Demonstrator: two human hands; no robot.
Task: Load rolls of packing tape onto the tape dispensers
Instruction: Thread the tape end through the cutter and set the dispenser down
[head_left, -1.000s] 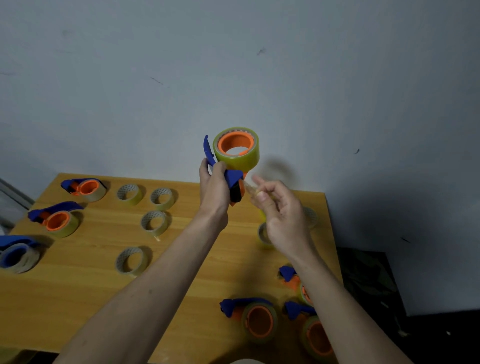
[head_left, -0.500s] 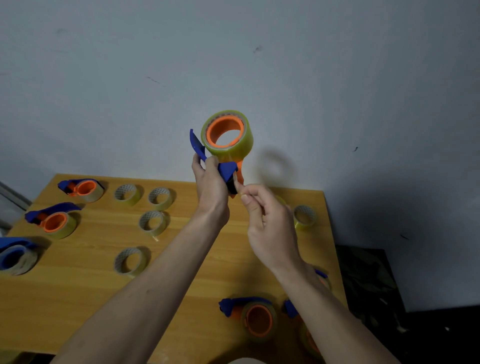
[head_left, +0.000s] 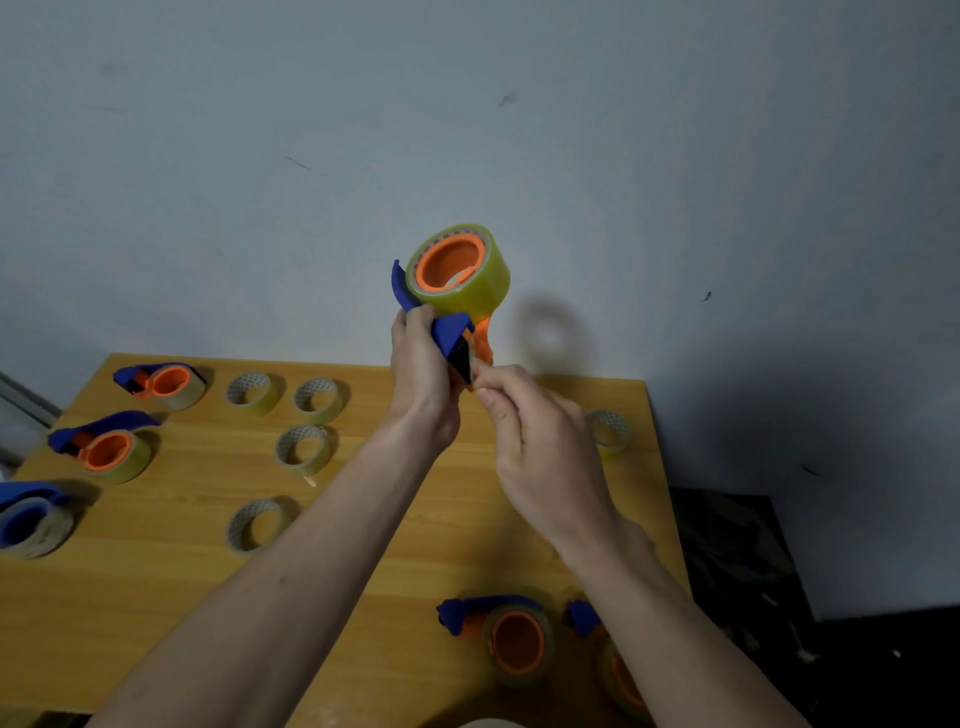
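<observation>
We count six tape dispensers carrying rolls: one held up at the frame's centre (head_left: 457, 291), three down the left edge (head_left: 163, 383) (head_left: 106, 447) (head_left: 28, 519), and two at the lower right (head_left: 506, 636) (head_left: 613, 670), the last partly hidden behind a forearm. We count five bare tape rolls on the table: four left of centre (head_left: 253, 392) (head_left: 318, 399) (head_left: 303, 448) (head_left: 257, 524) and one at the right edge (head_left: 610, 431).
</observation>
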